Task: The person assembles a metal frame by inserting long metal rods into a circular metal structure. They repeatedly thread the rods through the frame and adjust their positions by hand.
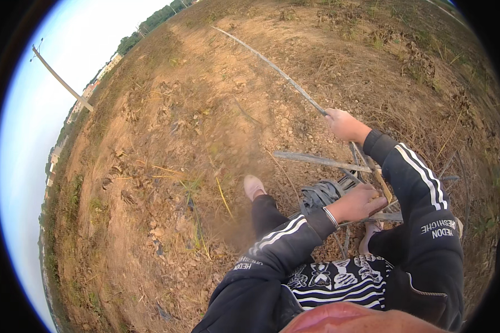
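Observation:
A long, thin grey strip [275, 68], perhaps plastic tubing or tape, runs from my right hand [345, 125] out over the dry ground towards the top of the view. My right hand is closed round its near end. Lower down, my left hand [360, 203] is closed on part of a frame of crossed sticks [377, 177]; exactly which piece it grips is hidden. Beside the left wrist, a grey bundle of wound strip [321, 195] is wrapped about the sticks. One flat grey stick [316, 158] juts out to the left, below my right hand.
Dry grass and reddish soil [150, 208] surround me. My shoes stand on either side of the bundle, one pale shoe [254, 186] to its left. A few green and yellow stalks [198, 224] lie further left. A utility pole [60, 79] rises far off at the upper left.

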`<act>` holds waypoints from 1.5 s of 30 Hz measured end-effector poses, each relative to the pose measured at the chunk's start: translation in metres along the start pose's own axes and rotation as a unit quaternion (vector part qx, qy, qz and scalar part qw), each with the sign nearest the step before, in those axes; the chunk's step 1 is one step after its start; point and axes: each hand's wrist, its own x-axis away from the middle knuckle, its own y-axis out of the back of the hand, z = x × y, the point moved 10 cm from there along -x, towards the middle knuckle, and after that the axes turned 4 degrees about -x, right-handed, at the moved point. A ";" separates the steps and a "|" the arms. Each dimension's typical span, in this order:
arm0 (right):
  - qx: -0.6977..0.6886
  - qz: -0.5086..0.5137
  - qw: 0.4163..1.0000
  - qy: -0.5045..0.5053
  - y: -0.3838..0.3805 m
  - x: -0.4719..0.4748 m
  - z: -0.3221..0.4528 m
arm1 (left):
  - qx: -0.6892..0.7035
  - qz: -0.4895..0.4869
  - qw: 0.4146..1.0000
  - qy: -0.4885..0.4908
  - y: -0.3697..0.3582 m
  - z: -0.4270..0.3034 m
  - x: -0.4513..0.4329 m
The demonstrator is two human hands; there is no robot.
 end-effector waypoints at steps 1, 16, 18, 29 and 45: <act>0.005 -0.006 1.000 0.011 0.019 0.014 0.006 | 0.025 0.010 0.999 0.043 0.004 0.015 0.000; -0.081 0.301 0.941 -0.131 0.109 0.350 0.113 | 0.705 -0.326 0.618 0.120 0.118 0.141 -0.032; -0.085 0.253 0.955 -0.131 0.128 0.362 0.115 | 0.742 -0.336 0.566 0.129 0.135 0.144 -0.049; 0.361 -0.100 0.927 0.007 0.260 0.290 0.036 | 0.474 -0.472 0.734 0.117 0.183 0.072 -0.007; -0.166 0.120 0.956 -0.209 -0.012 -0.020 -0.037 | 0.047 -0.184 0.981 0.046 0.000 -0.009 0.008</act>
